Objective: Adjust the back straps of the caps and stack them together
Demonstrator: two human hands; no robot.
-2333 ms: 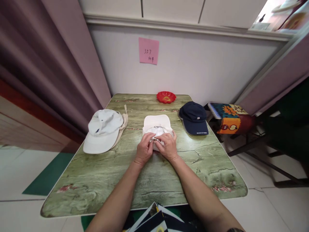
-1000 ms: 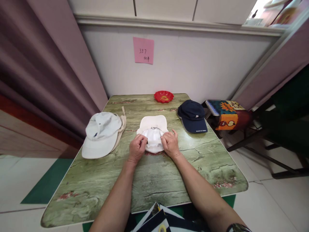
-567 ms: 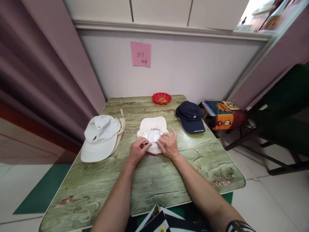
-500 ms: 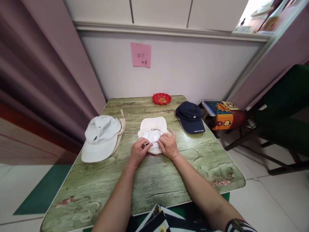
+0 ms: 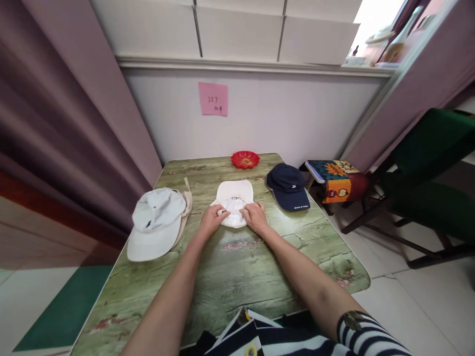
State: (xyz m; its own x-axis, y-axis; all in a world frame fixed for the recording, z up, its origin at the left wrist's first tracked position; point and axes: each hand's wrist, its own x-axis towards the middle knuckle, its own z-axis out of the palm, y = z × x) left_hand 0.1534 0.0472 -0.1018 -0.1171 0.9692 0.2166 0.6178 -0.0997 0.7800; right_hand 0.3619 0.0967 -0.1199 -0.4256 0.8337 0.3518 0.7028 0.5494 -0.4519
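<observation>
A white cap [image 5: 234, 190] with dark lettering lies in the middle of the green wood-patterned table [image 5: 237, 277], its brim pointing away from me. My left hand [image 5: 212, 219] pinches the cap's near left side, with a ring on one finger. On the near right side, my right hand [image 5: 256, 216] has its fingers closed on the same cap. To the left sits a pale grey-white cap [image 5: 158, 222] with a small dark logo, resting against a beige cap [image 5: 187, 203]. A navy cap [image 5: 287, 187] lies near the table's right edge.
At the table's far edge is a red scalloped dish [image 5: 245, 159]. A pink paper note [image 5: 213, 99] sticks to the wall. Beyond the right edge are a patterned cloth [image 5: 337, 183] on a stool and a green chair [image 5: 434, 148]. A purple curtain [image 5: 74, 99] hangs at left.
Both hands have moved slightly away from me on the white cap, and the right hand's raised finger has come down. The camera view has tilted up a little.
</observation>
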